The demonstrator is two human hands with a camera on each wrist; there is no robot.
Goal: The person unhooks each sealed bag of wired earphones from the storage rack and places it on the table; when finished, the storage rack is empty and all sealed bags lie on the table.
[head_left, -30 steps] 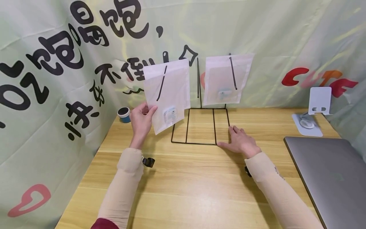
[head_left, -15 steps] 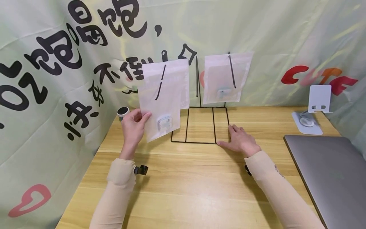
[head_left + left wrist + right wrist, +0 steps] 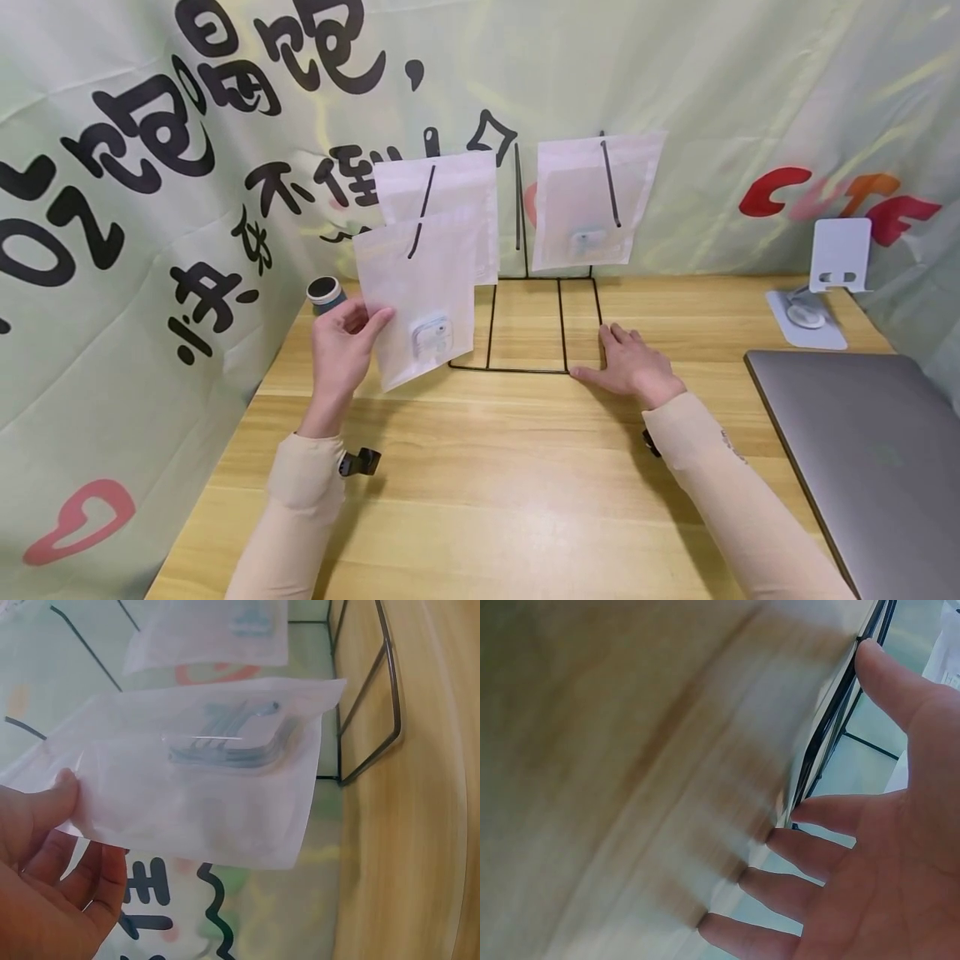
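Note:
My left hand [image 3: 339, 346] pinches the left edge of a white translucent bag [image 3: 408, 283] between thumb and fingers. Through its film shows a small clear case with what look like earphones [image 3: 232, 742]. The tip of a black wire hook [image 3: 415, 242] shows in front of this bag's upper part. Another white bag [image 3: 397, 190] hangs farther back on the same hook. On the black wire display rack [image 3: 562, 325], my right hand [image 3: 630, 367] rests at the front right corner of the base, fingers extended and thumb touching the wire.
A third white bag [image 3: 592, 187] hangs from the rack's right hook. A bare middle wire [image 3: 517, 200] stands between. Behind my left hand is a small round jar [image 3: 325, 292]. At right are a grey laptop [image 3: 862, 458] and a white phone stand [image 3: 840, 258]. Printed cloth [image 3: 712, 100] backs the table.
My left hand has drawn the front bag toward me, down and slightly left, along the hook, so more of the bag behind shows. My right hand stays on the rack's base.

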